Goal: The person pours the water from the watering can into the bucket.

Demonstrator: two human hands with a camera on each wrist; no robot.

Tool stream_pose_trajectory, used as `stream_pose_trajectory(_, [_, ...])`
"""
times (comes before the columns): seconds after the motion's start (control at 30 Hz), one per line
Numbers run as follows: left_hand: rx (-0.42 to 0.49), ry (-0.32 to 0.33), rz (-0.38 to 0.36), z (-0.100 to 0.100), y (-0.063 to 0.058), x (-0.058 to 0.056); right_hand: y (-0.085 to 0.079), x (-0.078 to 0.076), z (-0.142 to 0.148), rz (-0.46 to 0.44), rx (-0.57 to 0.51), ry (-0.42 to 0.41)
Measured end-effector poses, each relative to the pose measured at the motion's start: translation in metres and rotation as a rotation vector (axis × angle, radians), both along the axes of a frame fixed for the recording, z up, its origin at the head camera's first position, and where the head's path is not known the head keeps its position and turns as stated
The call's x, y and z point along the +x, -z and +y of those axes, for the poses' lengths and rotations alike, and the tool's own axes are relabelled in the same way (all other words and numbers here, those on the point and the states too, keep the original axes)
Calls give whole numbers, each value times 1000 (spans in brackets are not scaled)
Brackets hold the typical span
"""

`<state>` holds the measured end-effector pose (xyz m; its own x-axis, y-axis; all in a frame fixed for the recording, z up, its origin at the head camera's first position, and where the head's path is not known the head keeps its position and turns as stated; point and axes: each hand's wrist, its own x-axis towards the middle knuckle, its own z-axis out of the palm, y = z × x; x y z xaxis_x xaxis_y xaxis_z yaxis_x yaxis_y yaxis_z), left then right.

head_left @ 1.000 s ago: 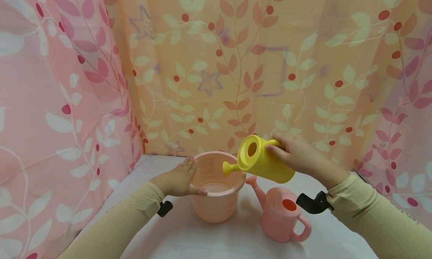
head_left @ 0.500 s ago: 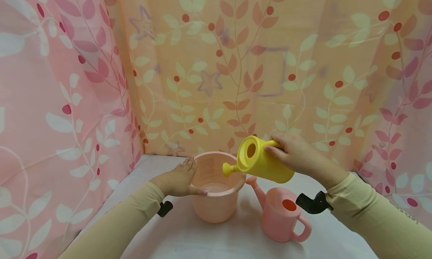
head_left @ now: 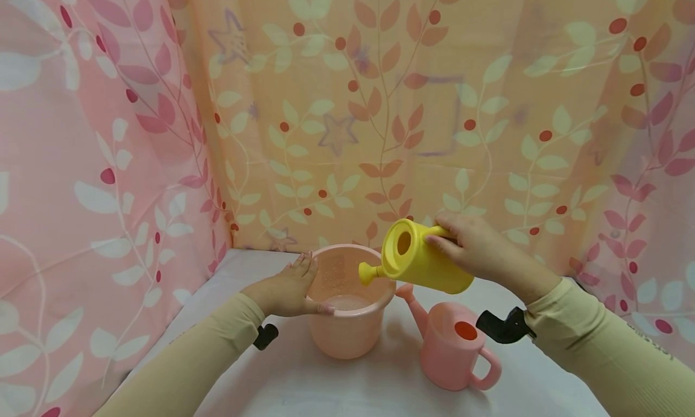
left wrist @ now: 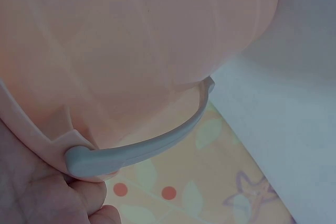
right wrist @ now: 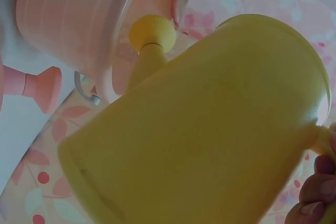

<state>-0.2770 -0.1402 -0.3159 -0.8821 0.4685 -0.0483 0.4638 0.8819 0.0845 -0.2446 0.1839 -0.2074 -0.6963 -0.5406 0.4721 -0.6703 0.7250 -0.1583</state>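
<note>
My right hand [head_left: 478, 248] grips the handle of a yellow watering can [head_left: 431, 260], which is tipped with its round spout head over a pink bucket [head_left: 347, 335]. Its fingers [right wrist: 315, 192] wrap the handle in the right wrist view. No stream from the spout can be made out, but small drops dot the bucket's inner wall. My left hand [head_left: 288, 287] rests on the bucket's left rim, fingers straight and spread, thumb at the near edge. Below the rim hangs a grey bail handle [left wrist: 142, 150], in the left wrist view.
A pink watering can [head_left: 453, 347] stands upright on the white table cover [head_left: 282, 375], right of the bucket and below the yellow one. Its spout points left, close to the bucket. Leaf-patterned curtains [head_left: 336, 103] enclose the back and both sides.
</note>
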Motion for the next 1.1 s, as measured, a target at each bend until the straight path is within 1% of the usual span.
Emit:
stream_pose_trajectory(0.43, [-9,-10,2,0,1,-1,-1,2,-2,-14,10,-6])
stream_pose_trajectory(0.67, [-3,-3,-1,0,0,0,0,1,-4,3,21,-29])
stream_pose_trajectory(1.1, [-6,2,6,0,-1,1,-1,0,-7,8,52,-30])
